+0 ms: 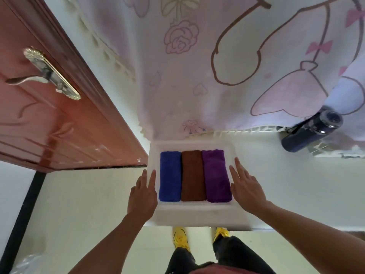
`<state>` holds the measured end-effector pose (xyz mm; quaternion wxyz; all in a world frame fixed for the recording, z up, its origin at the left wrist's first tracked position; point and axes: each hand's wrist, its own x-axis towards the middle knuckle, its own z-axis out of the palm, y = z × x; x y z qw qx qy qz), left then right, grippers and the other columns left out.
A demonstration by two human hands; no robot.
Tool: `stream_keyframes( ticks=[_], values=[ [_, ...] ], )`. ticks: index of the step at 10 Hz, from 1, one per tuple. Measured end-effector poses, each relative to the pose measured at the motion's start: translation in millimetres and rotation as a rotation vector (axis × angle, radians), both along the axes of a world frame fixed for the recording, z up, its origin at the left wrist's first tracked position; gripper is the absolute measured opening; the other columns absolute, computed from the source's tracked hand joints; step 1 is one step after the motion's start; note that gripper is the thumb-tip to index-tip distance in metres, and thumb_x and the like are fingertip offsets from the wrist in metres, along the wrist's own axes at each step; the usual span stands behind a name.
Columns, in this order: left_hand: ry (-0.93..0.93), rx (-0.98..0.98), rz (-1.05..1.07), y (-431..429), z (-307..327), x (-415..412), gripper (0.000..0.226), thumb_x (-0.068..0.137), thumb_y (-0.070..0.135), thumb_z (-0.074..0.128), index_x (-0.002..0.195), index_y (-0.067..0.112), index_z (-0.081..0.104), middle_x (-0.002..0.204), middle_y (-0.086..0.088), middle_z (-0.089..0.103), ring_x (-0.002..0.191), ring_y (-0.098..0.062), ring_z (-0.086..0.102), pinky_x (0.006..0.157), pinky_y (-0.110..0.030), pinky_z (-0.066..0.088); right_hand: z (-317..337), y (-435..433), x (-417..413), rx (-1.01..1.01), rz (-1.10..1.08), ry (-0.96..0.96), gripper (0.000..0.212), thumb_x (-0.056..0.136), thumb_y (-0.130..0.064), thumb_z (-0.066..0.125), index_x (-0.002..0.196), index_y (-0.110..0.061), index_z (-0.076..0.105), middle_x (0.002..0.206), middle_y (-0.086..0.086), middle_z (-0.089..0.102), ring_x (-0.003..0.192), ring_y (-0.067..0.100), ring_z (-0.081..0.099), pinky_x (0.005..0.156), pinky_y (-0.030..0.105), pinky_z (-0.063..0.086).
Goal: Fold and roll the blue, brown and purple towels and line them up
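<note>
Towels, three in number, lie rolled and side by side in a white tray [197, 212], flanks touching, all lying lengthwise away from the person. Between the two hands, from left to right: blue towel [170, 176], brown towel [192, 176], purple towel [216, 176].

Left hand [143, 191]: fingers straight and slightly spread, holding nothing, laid over the tray's left rim just outside the blue towel. A narrow strip of tray shows between fingers and towel.

Right hand [245, 186]: fingers straight and slightly spread, holding nothing, over the tray's right side, just beside the purple towel. Contact with the towel cannot be confirmed.

Beyond the fingertips, a pink patterned cloth [197, 66] hangs down to the tray's far edge. Well out past the right hand lies a dark bottle [310, 133]. Past the left hand stands a reddish door [59, 125] with a metal handle [25, 80]. Behind the wrists, yellow shoes [180, 239] show on the floor.
</note>
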<state>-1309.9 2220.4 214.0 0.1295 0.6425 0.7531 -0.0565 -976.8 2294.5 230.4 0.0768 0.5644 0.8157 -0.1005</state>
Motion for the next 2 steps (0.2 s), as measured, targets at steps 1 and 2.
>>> stream_keyframes(
  ticks=[1, 2],
  values=[
    [-0.012, -0.021, -0.02, 1, 0, -7, 0.068, 0.097, 0.027, 0.039, 0.153, 0.021, 0.001, 0.159, -0.014, 0.014, 0.129, -0.026, 0.042, 0.096, -0.034, 0.043, 14, -1, -11, -0.063, -0.036, -0.052, 0.059, 0.1, -0.032, 0.04, 0.152, -0.013, 0.019, 0.16, 0.015, -0.006, 0.147, 0.031, 0.013, 0.108, 0.042, 0.037],
    [-0.019, -0.054, -0.067, 12, 2, -9, 0.069, 0.097, 0.032, 0.039, 0.153, 0.023, 0.0, 0.155, -0.014, 0.022, 0.114, -0.023, 0.053, 0.085, -0.031, 0.046, 52, 10, -33, -0.047, -0.112, 0.075, 0.053, 0.099, -0.035, 0.044, 0.148, -0.021, 0.03, 0.16, 0.008, 0.017, 0.146, 0.027, 0.02, 0.112, 0.042, 0.03]
  ],
)
